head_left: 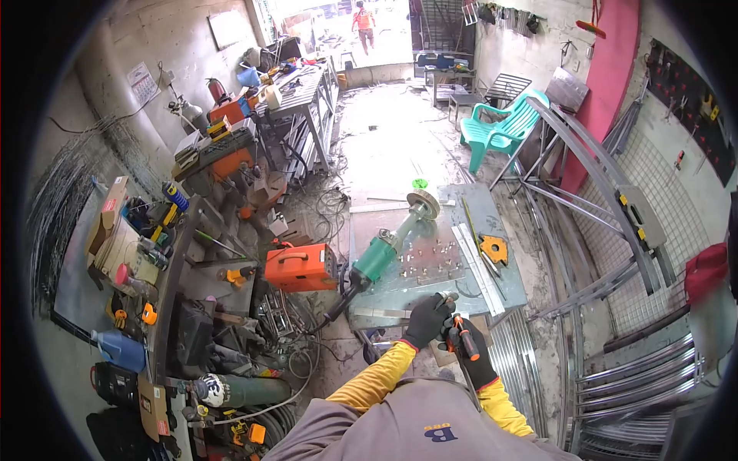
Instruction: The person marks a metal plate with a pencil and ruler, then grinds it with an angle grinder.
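My left hand, in a black glove, is closed at the near edge of the metal-topped table; a small metallic piece shows at its fingertips, too small to name. Beside it on the right, my right hand, also gloved, is wrapped round an orange and black hand tool. The two hands nearly touch. Beyond them, a green angle grinder lies on the table with its disc at the far end. Several small metal pieces sit in rows right of the grinder.
Metal strips and an orange-yellow magnetic-looking square lie on the table's right side. Left stand an orange machine and a gas cylinder. A green chair and metal frames are at right. Far off, a person stands outside.
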Demonstrator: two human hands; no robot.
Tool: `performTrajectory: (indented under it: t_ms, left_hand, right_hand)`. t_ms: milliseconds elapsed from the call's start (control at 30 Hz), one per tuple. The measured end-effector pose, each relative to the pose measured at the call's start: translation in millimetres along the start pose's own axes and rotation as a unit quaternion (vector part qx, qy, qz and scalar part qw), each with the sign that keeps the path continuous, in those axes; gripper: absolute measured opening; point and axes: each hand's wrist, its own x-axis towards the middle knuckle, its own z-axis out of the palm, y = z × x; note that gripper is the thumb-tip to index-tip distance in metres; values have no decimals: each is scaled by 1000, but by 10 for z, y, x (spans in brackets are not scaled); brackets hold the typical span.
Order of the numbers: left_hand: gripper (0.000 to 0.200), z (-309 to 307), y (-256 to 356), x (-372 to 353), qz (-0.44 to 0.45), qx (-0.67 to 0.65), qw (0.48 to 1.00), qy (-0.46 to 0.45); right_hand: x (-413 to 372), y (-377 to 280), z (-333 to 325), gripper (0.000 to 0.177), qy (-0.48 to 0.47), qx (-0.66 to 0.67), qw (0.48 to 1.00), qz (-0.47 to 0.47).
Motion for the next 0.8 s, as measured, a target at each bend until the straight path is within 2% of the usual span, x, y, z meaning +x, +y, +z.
performTrajectory:
  t_ms: [67,100,167,200,233,267,300,333,367,400,433,467,500,533,600,633,667,733,800]
  left_hand:
    - [30,30,61,-63,-19,-58,997,51]
    - [30,6,126,-80,-19,-58,997,50]
    - [27,-56,223,-97,-86,-101,990,41]
    - [27,-15,127,-86,-86,-102,990,42]
    - [28,41,-6,-74,-77,-123,986,86]
    - [30,43,9,-68,-68,-144,979,129]
    - [30,53,28,-73,-68,-144,979,130]
    - [30,71,47,-96,-75,-163,974,141]
    - [30,77,83,-114,-82,-181,968,152]
    - [30,97,70,-131,-82,-181,968,151]
    - [31,119,60,-169,-48,-103,982,149]
    - [32,128,50,-188,-13,-24,989,148]
    - [32,117,33,-198,-13,-23,988,149]
    - [32,84,8,-217,59,34,987,147]
    - [38,-42,6,-204,202,146,958,140]
    - [51,-159,-22,-199,190,234,948,97]
    - [51,-189,-64,-205,190,234,949,96]
    - [59,-182,-242,-171,178,345,921,29]
    - [66,-62,-445,-191,187,362,913,-2]
  right_hand:
    - [-11,-15,-1,26,-3,59,998,30]
    - [-3,74,-49,26,-3,59,998,30]
    - [39,294,-169,40,-10,19,999,47]
    - [31,49,-110,40,-11,19,999,46]
    - [-7,-228,-80,48,-14,172,983,69]
    - [-23,-417,-43,58,-16,322,942,90]
    - [-35,-183,-211,72,-51,334,938,79]
    - [-40,-149,-243,72,-51,334,938,79]
    - [-41,-183,-232,73,-56,192,977,68]
    - [-32,-220,-219,74,-60,45,996,55]
    - [-14,-235,-149,66,-19,79,996,40]
    - [1,-233,-154,66,-20,79,996,39]
    - [10,-223,-163,58,22,60,996,59]
    - [10,-209,-172,51,64,41,994,78]
    - [20,-176,-243,46,76,13,994,83]
    - [-13,-138,-292,41,92,-15,991,93]
    - [-56,-87,-341,36,108,-42,988,102]
    - [-38,132,-447,36,107,-70,988,82]
    - [16,355,-544,37,91,-114,989,30]
